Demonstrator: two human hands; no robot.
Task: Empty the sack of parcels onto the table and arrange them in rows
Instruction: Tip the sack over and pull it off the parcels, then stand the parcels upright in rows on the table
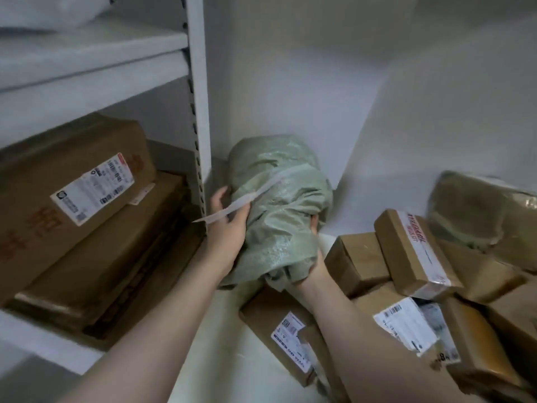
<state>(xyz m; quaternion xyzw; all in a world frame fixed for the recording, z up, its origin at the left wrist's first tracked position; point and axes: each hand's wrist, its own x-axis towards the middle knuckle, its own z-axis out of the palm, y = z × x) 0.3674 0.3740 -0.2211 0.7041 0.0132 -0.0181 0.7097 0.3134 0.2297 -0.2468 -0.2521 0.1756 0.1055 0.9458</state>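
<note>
A crumpled green woven sack (279,199) is bunched into a ball against the white wall, above the white table (220,344). My left hand (229,219) grips its left side, thumb up, under a loose strip of white tape. My right hand (312,257) holds the sack's lower right folds from below, its fingers mostly hidden in the cloth. Several brown cardboard parcels (412,251) lie in a loose heap on the table to the right, and one labelled parcel (282,327) lies flat beneath my right wrist.
A white metal shelf post (200,112) stands just left of the sack. The shelf (46,341) at the left holds two large stacked cartons (72,199). A brown parcel wrapped in plastic (482,210) sits at the far right.
</note>
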